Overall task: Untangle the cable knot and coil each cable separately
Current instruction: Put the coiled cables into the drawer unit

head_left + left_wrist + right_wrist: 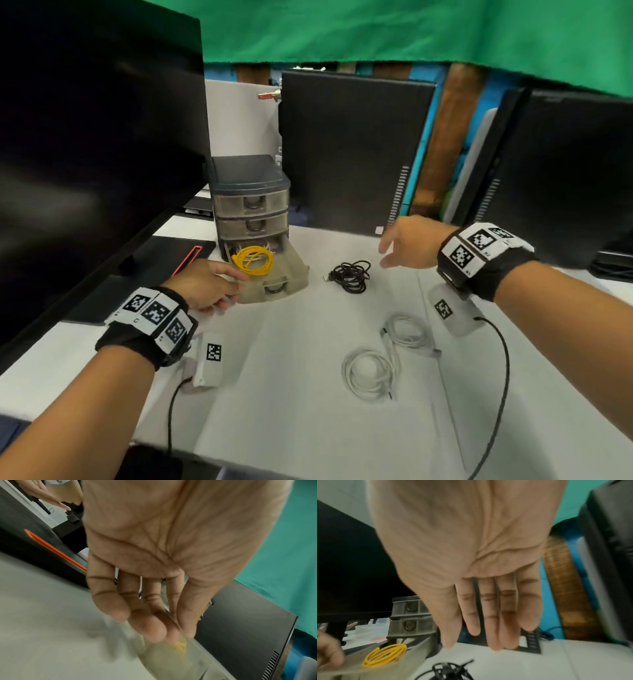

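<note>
A coiled yellow cable lies in the pulled-out bottom drawer of a small drawer unit. My left hand is at the drawer's front left corner, its thumb and fingers on either side of the drawer wall. A coiled black cable rests on the white table right of the drawer. Two white cable coils lie nearer to me. My right hand hovers with straight fingers, empty, just right of the black coil.
A large black monitor overhangs the left side, its base behind my left hand. A black computer case stands behind the cables and another black monitor at the right. The wrist cameras' black leads trail over the table.
</note>
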The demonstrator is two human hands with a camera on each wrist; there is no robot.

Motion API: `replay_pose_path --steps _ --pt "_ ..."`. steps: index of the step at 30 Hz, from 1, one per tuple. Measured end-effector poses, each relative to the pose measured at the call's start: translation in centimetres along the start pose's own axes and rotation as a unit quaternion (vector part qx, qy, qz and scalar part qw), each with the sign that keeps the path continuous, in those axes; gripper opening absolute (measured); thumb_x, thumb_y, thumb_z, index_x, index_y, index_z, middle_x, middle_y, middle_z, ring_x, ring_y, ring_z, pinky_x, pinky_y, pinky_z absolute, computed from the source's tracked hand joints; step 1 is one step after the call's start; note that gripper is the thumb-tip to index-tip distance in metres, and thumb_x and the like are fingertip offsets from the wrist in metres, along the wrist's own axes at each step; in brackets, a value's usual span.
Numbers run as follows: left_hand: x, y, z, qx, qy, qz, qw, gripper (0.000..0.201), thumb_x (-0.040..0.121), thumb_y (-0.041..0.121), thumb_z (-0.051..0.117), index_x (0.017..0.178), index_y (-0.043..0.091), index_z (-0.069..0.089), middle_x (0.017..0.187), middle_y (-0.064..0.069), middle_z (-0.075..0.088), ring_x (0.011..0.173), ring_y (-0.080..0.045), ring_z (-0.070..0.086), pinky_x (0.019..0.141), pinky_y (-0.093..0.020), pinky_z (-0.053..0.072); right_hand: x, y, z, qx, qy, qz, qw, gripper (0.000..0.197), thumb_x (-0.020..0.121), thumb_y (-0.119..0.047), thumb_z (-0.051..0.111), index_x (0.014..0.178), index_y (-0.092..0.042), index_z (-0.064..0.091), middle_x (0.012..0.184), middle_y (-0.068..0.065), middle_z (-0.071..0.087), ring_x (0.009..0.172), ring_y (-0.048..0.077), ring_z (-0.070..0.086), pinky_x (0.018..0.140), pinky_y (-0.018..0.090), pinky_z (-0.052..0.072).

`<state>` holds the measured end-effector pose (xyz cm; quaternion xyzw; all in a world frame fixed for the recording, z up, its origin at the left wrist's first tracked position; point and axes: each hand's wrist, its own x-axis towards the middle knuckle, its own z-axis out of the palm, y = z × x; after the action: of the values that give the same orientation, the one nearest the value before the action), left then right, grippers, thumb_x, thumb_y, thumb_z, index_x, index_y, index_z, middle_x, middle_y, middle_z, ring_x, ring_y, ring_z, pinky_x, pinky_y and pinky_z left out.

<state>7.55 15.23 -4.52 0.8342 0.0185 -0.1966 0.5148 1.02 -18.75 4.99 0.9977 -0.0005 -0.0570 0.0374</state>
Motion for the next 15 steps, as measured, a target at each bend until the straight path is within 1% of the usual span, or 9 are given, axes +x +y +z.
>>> replay_pose_path --steps 2,4,6,8,10,11,13,14,15 --pt "-0.1 0.0 0.4 -0.03 0.007 -0.006 1.0 0.014 0.089 0.002 0.069 0.102 0.007 0.071 0.069 -0.017 0.058 0.062 -0.024 0.044 0.053 -0.029 0.027 -2.6 1.9 0.9 0.017 -0.049 0.022 0.998 0.031 0.088 -0.046 0.069 0.112 -0.026 0.073 0.094 -0.012 0.055 0.082 0.009 0.054 0.083 0.025 0.046" --pt "-0.4 0.5 0.8 -0.005 0.016 -0.001 1.0 0.012 0.09 0.002 0.066 0.1 0.008 0.071 0.069 -0.017 0.059 0.055 -0.022 0.045 0.047 -0.024 0.028 -4.5 3.1 2.2 0.046 -0.097 0.036 0.994 0.032 0.089 -0.045 0.069 0.111 -0.024 0.074 0.089 -0.013 0.06 0.072 0.003 0.056 0.078 0.024 0.049" --pt "-0.8 1.3 1.2 0.05 0.022 0.01 0.998 0.01 0.093 0.006 0.064 0.096 0.014 0.07 0.069 -0.014 0.062 0.048 -0.02 0.05 0.039 -0.019 0.03 -5.6 3.5 3.7 0.077 -0.129 0.048 0.987 0.035 0.088 -0.046 0.069 0.113 -0.021 0.073 0.091 -0.008 0.068 0.073 0.007 0.061 0.078 0.026 0.055" --pt "-1.0 1.7 1.7 0.06 0.022 0.016 0.998 0.009 0.094 0.009 0.064 0.097 0.015 0.069 0.07 -0.012 0.064 0.046 -0.018 0.052 0.037 -0.018 0.03 -5.9 3.4 5.3 0.115 -0.15 0.063 0.98 0.04 0.087 -0.046 0.071 0.117 -0.021 0.071 0.098 -0.001 0.072 0.08 0.015 0.066 0.077 0.028 0.057" --pt "-1.0 1.8 1.9 0.057 0.027 0.015 0.998 0.009 0.094 0.01 0.063 0.098 0.014 0.07 0.071 -0.011 0.064 0.047 -0.016 0.054 0.037 -0.018 0.032 -5.6 3.1 6.8 0.107 -0.144 0.059 0.982 0.045 0.084 -0.047 0.073 0.12 -0.021 0.069 0.107 -0.004 0.068 0.092 0.017 0.064 0.084 0.029 0.055" --pt "-1.0 1.8 2.0 0.057 0.026 0.013 0.998 0.009 0.095 0.01 0.063 0.099 0.014 0.07 0.071 -0.01 0.064 0.047 -0.016 0.055 0.038 -0.019 0.032 -5.4 2.9 7.4 0.088 -0.128 0.053 0.986 0.041 0.083 -0.046 0.074 0.116 -0.022 0.07 0.11 -0.004 0.066 0.094 0.016 0.062 0.086 0.029 0.054" --pt "-1.0 1.6 1.9 0.052 0.019 0.012 0.998 0.009 0.095 0.01 0.062 0.097 0.012 0.07 0.069 -0.009 0.062 0.049 -0.016 0.054 0.042 -0.019 0.031 -4.8 2.2 8.5 0.062 -0.085 0.047 0.993 0.019 0.085 -0.035 0.07 0.097 -0.02 0.071 0.104 -0.001 0.068 0.088 0.016 0.061 0.076 0.028 0.052" --pt "-1.2 1.6 1.8 0.049 0.012 0.009 0.999 0.009 0.096 0.01 0.062 0.096 0.011 0.07 0.069 -0.008 0.061 0.05 -0.017 0.053 0.045 -0.02 0.032 -4.6 1.9 8.9 0.049 -0.074 0.046 0.995 0.01 0.088 -0.029 0.066 0.088 -0.019 0.067 0.097 0.0 0.066 0.083 0.017 0.06 0.071 0.027 0.048" --pt "-1.3 1.6 1.7 0.044 0.006 0.004 0.999 0.008 0.096 0.011 0.062 0.095 0.011 0.07 0.07 -0.007 0.06 0.052 -0.017 0.054 0.048 -0.021 0.034 -4.2 1.7 9.1 0.03 -0.075 0.045 0.996 0.008 0.09 -0.025 0.062 0.086 -0.018 0.063 0.093 0.001 0.063 0.08 0.018 0.057 0.068 0.026 0.045"
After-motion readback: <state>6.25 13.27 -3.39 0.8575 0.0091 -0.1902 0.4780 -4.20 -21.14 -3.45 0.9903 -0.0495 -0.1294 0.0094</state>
